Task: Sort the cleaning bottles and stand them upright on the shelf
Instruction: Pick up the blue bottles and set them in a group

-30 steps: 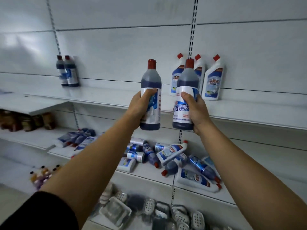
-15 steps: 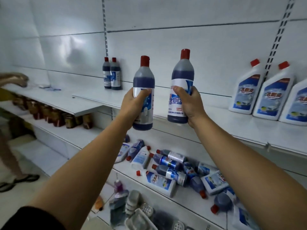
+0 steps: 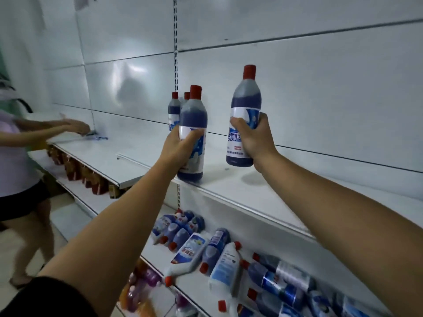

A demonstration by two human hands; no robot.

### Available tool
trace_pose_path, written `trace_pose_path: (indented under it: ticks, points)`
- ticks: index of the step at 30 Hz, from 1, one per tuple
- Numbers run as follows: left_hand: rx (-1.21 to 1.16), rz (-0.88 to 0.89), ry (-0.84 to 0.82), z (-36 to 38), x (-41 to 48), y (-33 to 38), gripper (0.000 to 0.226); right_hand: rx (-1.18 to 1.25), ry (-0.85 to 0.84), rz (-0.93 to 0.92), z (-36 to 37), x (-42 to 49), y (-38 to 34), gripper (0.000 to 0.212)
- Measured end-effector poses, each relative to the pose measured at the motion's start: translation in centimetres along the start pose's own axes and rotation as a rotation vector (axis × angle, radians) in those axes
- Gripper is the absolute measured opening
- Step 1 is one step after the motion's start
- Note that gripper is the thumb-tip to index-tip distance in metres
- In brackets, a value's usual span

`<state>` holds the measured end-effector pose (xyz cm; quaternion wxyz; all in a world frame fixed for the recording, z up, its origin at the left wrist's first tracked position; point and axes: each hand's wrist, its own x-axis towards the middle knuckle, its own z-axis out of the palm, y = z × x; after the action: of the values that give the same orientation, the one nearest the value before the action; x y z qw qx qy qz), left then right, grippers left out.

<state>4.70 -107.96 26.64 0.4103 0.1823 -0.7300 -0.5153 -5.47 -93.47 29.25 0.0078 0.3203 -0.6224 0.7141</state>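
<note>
My left hand (image 3: 180, 145) grips a dark blue bottle with a red cap (image 3: 193, 115), upright, its base at the front edge of the white upper shelf (image 3: 263, 193). My right hand (image 3: 254, 138) holds a second blue bottle with a red cap (image 3: 246, 104) upright, a little above the shelf. Two matching blue bottles (image 3: 174, 110) stand upright at the back of the shelf, partly hidden behind the left bottle. On the lower shelf (image 3: 160, 255) lie several blue and white bottles (image 3: 219, 250) on their sides.
Another person (image 3: 18, 161) stands at the left, an arm reaching over the neighbouring shelf (image 3: 96, 156) with a cloth. Brown jars (image 3: 75, 168) line the shelf beneath it. Coloured bottles (image 3: 142, 284) sit lower down. The white back panel rises behind the upper shelf.
The view has swung left and closer to the shelf. Both bottles have moved towards the two standing blue bottles. The left bottle has come down to the shelf edge.
</note>
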Motion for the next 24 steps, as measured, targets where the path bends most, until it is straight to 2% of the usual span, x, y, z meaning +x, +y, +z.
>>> trace_pose_path:
  ticks: [6, 11, 15, 18, 21, 24]
  points:
    - [0.039, 0.027, -0.098, -1.9, 6.9, -4.1, 0.040, -0.059, 0.000, 0.046, 4.8, 3.9, 4.2, 0.049]
    - [0.108, 0.043, -0.315, -4.0, 13.9, -6.7, 0.037, -0.143, 0.070, 0.099, 7.8, 6.7, 7.4, 0.050]
    - [0.179, 0.100, -0.481, -4.8, 19.3, -8.4, 0.034, -0.234, 0.080, 0.112, 9.8, 9.0, 9.7, 0.060]
    - [0.161, 0.101, -0.562, -5.0, 22.8, -9.6, 0.030, -0.413, 0.020, 0.113, 11.0, 11.6, 10.7, 0.071]
    - [0.139, 0.119, -0.635, -5.1, 25.7, -11.0, 0.035, -0.638, 0.035, 0.180, 12.1, 14.1, 11.7, 0.089]
    - [0.101, 0.135, -0.686, -5.1, 27.9, -12.2, 0.037, -0.676, 0.001, 0.242, 13.4, 15.6, 12.6, 0.086]
